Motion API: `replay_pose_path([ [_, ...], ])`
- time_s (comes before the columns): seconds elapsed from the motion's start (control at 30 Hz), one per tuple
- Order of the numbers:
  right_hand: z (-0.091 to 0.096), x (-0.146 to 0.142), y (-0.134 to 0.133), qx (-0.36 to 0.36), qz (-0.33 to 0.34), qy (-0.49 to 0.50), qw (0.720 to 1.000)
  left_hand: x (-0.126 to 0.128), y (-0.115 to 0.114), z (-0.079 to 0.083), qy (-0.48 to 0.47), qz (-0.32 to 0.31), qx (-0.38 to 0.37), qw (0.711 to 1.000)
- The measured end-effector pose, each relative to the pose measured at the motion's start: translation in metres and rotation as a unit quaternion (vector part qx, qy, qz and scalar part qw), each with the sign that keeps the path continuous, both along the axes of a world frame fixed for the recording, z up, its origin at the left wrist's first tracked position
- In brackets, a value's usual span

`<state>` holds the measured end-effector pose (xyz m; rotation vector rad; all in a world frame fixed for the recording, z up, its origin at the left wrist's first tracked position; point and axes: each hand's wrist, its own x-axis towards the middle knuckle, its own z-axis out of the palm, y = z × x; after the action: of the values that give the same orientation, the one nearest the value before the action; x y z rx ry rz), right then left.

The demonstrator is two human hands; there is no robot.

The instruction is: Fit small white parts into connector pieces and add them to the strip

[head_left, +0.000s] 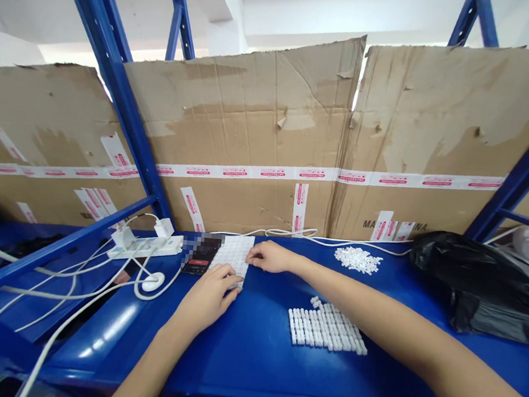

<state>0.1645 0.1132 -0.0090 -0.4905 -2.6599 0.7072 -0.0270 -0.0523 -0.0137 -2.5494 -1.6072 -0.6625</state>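
Left hand: bare, fingers half curled, resting over the near end of the sheet, with the fingertips at its near edge. Whether they pinch the sheet cannot be told from this view.

Right hand: bare and open, fingers extended toward the left, tips touching the sheet's right edge. It grips nothing.

Sheet: a flat white plastic sheet of small pieces joined in a tight grid, lying on the surface between both hands.

Spatial relation: the sheet lies ahead of the left hand and to the left of the right hand. Its long axis appears to run away from the person, leaning slightly rightward at the far end. The left hand is nearer its near end; the right hand is nearer its far end.

Adjacent: a flat black smartphone, its screen partly blurred, lies just left of the sheet.

Pieces: a compact rectangular block of small white plastic pieces sits right of the hands. A loose heap of small white plastic pieces lies beyond it.

Surface: a glossy blue painted steel surface carries all of these.

Power: a white power strip holds a white charger plug, with white cables trailing from it.

Background: a crumpled black plastic bag, brown corrugated cardboard sheets with red-and-white tape, blue steel shelving uprights.
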Motion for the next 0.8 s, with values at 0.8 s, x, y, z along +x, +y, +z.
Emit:
replay_pose_path([
  [0.8,0.0,0.003,-0.049,0.071,0.027,0.015,0.997,-0.027,-0.027,-0.02,0.018,0.047,0.055,0.997],
])
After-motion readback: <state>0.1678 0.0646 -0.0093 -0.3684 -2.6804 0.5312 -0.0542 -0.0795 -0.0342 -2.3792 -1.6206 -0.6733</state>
